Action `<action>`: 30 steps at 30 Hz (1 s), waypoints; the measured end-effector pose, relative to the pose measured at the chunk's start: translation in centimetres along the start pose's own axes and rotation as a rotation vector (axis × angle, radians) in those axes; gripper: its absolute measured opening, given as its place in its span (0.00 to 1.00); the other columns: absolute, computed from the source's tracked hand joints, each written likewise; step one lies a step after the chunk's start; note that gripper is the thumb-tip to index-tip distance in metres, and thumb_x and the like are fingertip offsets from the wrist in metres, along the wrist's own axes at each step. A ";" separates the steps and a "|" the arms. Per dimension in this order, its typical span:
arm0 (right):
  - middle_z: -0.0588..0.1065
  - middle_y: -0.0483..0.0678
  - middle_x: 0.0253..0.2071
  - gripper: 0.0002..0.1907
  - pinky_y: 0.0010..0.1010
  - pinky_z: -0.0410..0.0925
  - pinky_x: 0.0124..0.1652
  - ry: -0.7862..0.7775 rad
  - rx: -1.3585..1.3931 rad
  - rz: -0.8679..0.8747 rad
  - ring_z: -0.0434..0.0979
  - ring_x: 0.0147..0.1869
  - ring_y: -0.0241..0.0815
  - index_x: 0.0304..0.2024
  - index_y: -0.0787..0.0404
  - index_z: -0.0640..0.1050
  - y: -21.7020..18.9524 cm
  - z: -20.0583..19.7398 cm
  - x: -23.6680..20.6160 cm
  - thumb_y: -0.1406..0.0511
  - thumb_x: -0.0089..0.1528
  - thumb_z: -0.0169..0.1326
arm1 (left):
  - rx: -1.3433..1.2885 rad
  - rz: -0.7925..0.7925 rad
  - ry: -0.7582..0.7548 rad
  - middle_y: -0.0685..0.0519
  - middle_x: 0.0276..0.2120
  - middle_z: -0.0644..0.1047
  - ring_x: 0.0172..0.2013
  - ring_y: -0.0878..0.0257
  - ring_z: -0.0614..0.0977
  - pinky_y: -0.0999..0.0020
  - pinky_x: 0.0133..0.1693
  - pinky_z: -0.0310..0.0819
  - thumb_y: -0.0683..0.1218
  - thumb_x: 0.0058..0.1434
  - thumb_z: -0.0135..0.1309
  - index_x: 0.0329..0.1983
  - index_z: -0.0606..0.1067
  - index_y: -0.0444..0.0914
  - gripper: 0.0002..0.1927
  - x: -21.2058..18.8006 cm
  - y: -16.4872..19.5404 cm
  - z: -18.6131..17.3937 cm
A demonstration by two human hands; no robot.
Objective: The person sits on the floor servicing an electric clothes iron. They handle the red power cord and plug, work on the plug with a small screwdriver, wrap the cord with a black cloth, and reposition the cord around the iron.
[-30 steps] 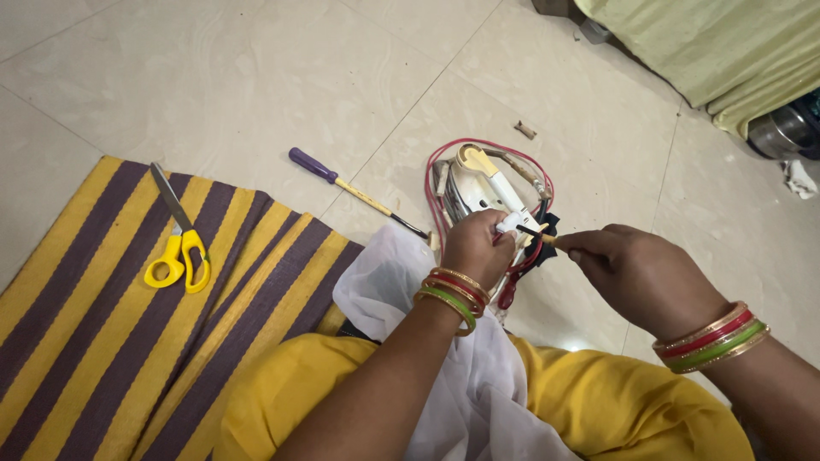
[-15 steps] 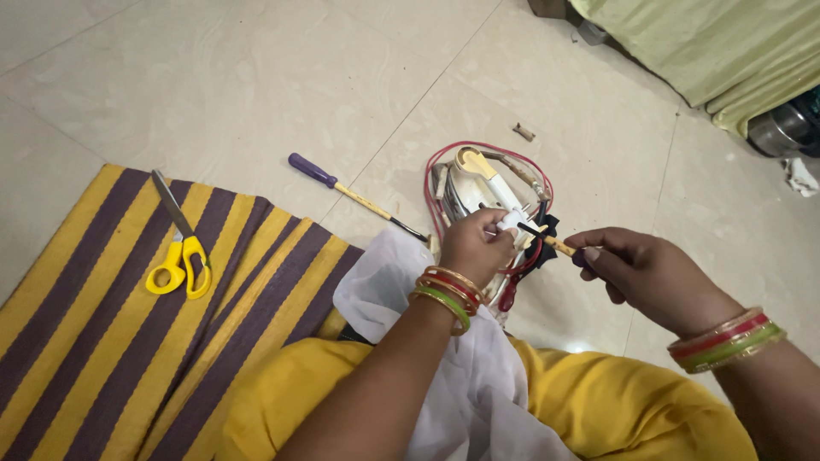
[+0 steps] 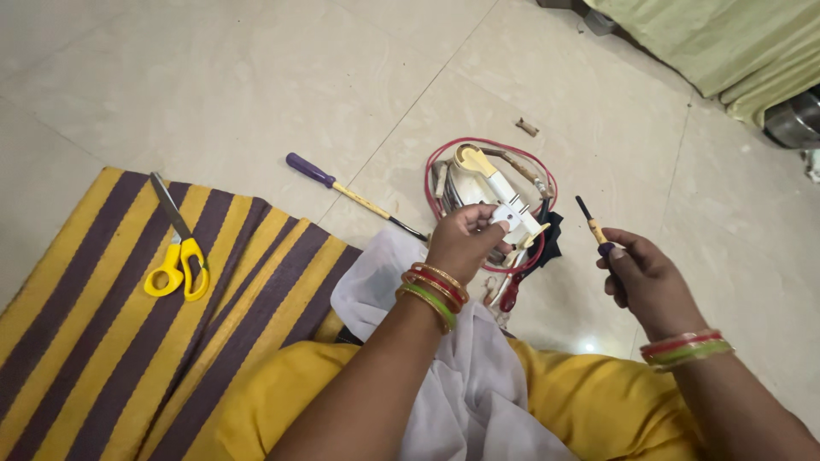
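The left hand is clenched round a small white plug, pinching it between thumb and fingers just in front of the disassembled iron; the iron lies on the pale tiled floor, ringed by a loop of red cord that touches its far side; the right hand sits to the right of the iron, well apart from the plug, and grasps a small screwdriver by its dark handle, the tip tilted up and toward the iron; a longer screwdriver with a purple handle lies on the floor just left of the iron, its tip pointing toward it; further left of the iron, a yellow and purple striped mat carries a pair of yellow-handled scissors; nearer the person than the iron, a white cloth drapes over the yellow garment covering the lap; beyond the iron, at the far right, a green fabric hangs.
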State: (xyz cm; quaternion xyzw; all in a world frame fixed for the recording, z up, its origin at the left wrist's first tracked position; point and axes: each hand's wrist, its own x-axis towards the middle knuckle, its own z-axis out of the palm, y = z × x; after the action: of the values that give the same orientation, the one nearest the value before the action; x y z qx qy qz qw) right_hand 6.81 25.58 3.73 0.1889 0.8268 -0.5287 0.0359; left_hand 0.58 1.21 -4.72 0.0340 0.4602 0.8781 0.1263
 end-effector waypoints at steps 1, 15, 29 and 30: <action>0.74 0.44 0.38 0.18 0.26 0.64 0.29 0.004 -0.004 0.019 0.69 0.31 0.32 0.60 0.58 0.74 1.1 0.2 0.9 0.63 0.69 0.47 | -0.011 -0.010 0.011 0.52 0.36 0.82 0.30 0.67 0.82 0.73 0.34 0.78 0.40 0.62 0.57 0.51 0.77 0.30 0.15 -0.1 0.1 0.0; 0.75 0.53 0.50 0.29 0.41 0.76 0.34 -0.046 -0.318 0.290 0.82 0.38 0.49 0.72 0.51 0.61 10.3 2.6 9.1 0.68 0.68 0.44 | -0.047 -0.128 0.053 0.53 0.36 0.82 0.28 0.68 0.82 0.76 0.30 0.72 0.41 0.62 0.56 0.51 0.76 0.32 0.14 -1.2 1.1 -0.4; 0.80 0.62 0.46 0.44 0.44 0.76 0.44 -0.220 -0.750 0.227 0.84 0.45 0.59 0.75 0.48 0.53 10.0 5.9 8.9 0.65 0.60 0.57 | 0.031 -0.066 0.055 0.54 0.32 0.81 0.26 0.70 0.81 0.76 0.24 0.65 0.43 0.62 0.58 0.48 0.77 0.34 0.13 -1.3 1.0 -0.7; 0.80 0.63 0.46 0.45 0.46 0.76 0.46 -0.224 -0.773 0.236 0.84 0.47 0.61 0.77 0.48 0.51 10.0 6.1 8.9 0.65 0.60 0.56 | 0.029 -0.059 0.060 0.54 0.32 0.81 0.26 0.70 0.80 0.76 0.24 0.64 0.43 0.62 0.59 0.48 0.78 0.34 0.12 -1.2 0.9 -0.7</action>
State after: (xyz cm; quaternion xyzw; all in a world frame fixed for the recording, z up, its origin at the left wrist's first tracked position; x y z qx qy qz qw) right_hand 1.20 26.35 -9.86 0.1963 0.9280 -0.1888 0.2543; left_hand 1.44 -0.14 -4.31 -0.0039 0.4773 0.8679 0.1377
